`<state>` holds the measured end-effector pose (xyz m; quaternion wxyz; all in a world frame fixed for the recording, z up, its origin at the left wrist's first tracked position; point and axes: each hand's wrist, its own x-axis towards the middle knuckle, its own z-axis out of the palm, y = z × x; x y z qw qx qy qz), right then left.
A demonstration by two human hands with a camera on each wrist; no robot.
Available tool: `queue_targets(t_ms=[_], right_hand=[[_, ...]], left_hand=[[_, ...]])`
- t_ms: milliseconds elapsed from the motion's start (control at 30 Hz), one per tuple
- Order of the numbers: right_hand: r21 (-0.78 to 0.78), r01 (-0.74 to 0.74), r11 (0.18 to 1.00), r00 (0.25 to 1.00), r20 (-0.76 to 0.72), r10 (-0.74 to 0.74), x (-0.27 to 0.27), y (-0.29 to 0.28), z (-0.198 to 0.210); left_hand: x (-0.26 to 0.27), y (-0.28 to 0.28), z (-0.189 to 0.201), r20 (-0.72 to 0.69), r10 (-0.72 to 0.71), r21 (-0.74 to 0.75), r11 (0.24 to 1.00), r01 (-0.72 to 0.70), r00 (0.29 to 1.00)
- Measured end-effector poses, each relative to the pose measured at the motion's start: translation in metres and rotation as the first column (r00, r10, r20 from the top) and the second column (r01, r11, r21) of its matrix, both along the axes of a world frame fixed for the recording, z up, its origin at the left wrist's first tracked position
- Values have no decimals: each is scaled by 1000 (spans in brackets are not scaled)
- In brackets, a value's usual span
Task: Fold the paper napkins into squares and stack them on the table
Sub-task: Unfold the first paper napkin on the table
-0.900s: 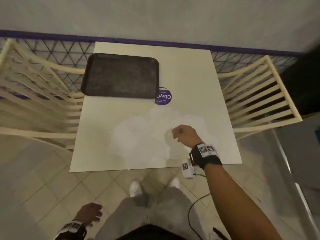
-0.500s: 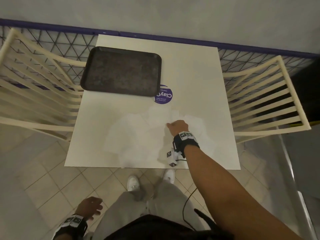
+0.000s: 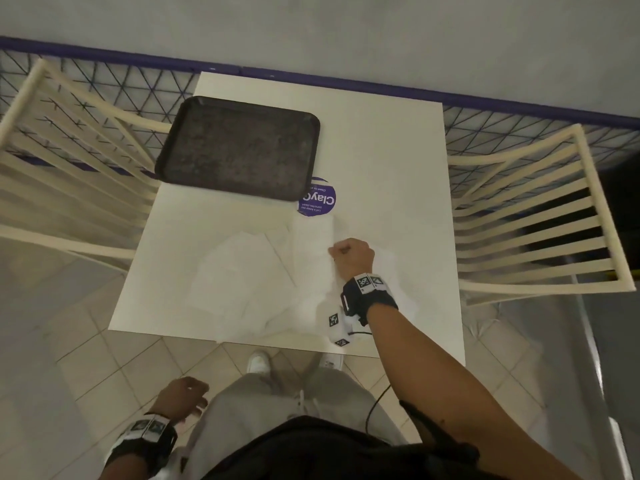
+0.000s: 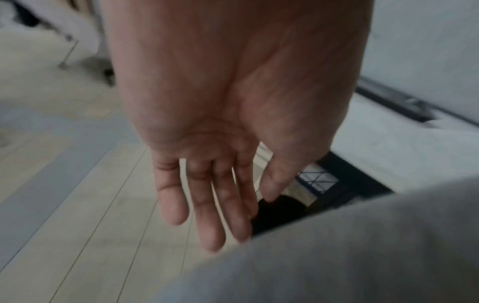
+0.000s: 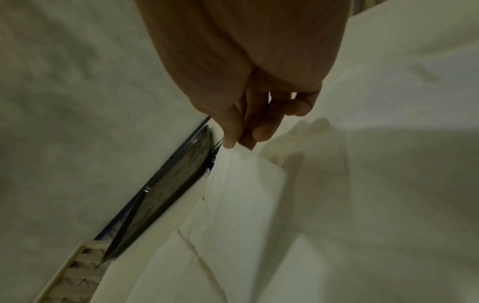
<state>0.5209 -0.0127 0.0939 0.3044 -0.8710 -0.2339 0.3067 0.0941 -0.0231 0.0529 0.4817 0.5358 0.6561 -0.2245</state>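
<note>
The right hand (image 3: pixel 353 256) is out over the white square table (image 3: pixel 388 161), pinching the top edge of a thin white paper napkin (image 5: pixel 241 184) between thumb and fingertips (image 5: pixel 261 131). The sheet is lifted at that pinch and hangs away from the fingers, with its lower part trailing down onto the other loose white paper napkins (image 3: pixel 239 275) that are spread flat and overlapping across the near half of the table. None of them looks folded into a square, honestly.

The left hand (image 4: pixel 220 164) is nowhere near the table, just hanging beside the grey trouser leg (image 4: pixel 350 256) with fingers relaxed and nearly straight, holding nothing.

At the far left corner of the table sits a dark rectangular plastic tray (image 3: pixel 239 150) with nothing visible in it. Its near right corner overlaps a round purple sticker (image 3: pixel 320 202) on the tabletop, and the lifted napkin's top edge is just beside that sticker.

Cream slatted chairs (image 3: pixel 540 216) stand on both sides of the table, pale floor tiles (image 3: pixel 114 362) underneath, and a grey wall with a purple strip (image 3: pixel 346 83) runs behind.
</note>
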Motion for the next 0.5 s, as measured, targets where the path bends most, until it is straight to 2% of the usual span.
queue_targets(t_ms=[133,267,333,400,500], right_hand=[[46,-57,997,998,38,55,12,-11,1],[25,-91,996,993,76,89,19,-18,7],[56,-103,993,991,88,98,23,-19,11],[108,-93,990,995,48,88,27,-17,17],[182,-58,982,995,-66,71,25,-13,36]], left_hand=[[34,24,44,-54,-304,-43,952,302,951],[78,64,85,-31,-408,4,913,409,912],[106,85,100,50,-392,114,916,385,919],[138,102,107,185,-334,231,929,289,924],[183,120,107,414,-247,290,948,131,876]])
